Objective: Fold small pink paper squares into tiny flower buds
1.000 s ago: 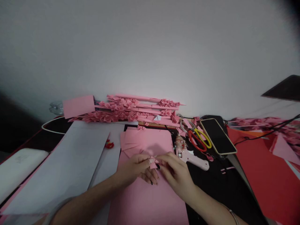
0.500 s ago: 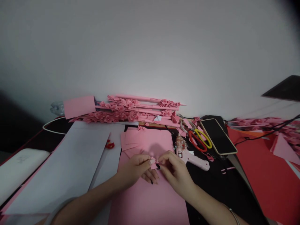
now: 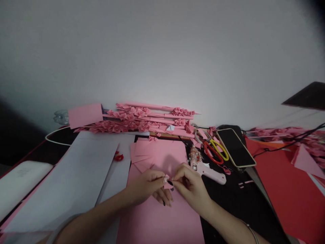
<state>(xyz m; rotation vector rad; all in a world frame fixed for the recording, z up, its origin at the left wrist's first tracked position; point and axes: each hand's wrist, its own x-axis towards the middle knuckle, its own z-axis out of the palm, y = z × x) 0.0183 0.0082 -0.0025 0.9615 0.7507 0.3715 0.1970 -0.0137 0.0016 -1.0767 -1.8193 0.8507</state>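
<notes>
Between my two hands is a small folded piece of pink paper [image 3: 167, 185]. My left hand [image 3: 149, 185] pinches it between thumb and forefinger, its other fingers curled below. From the other side, my right hand [image 3: 189, 183] grips the paper's edge with thumb and fingertips, hiding part of it. Both hands are over a large pink paper sheet [image 3: 162, 220]. Just beyond them lie overlapping small pink paper pieces [image 3: 142, 157]. To the right of my right hand rests a pale pink glue gun [image 3: 213, 174].
Scissors with red and yellow handles [image 3: 215, 150] lie near a phone [image 3: 236, 148]. Pink paper flower stems [image 3: 142, 117] are piled along the wall. White sheets [image 3: 68, 176] and a white box-like object [image 3: 22, 183] lie left, red paper [image 3: 286, 189] right.
My hands have shifted slightly, with the fingertips closer together around the small pink paper. My left hand's lower fingers have dropped a little. The things on the table stay in place.
</notes>
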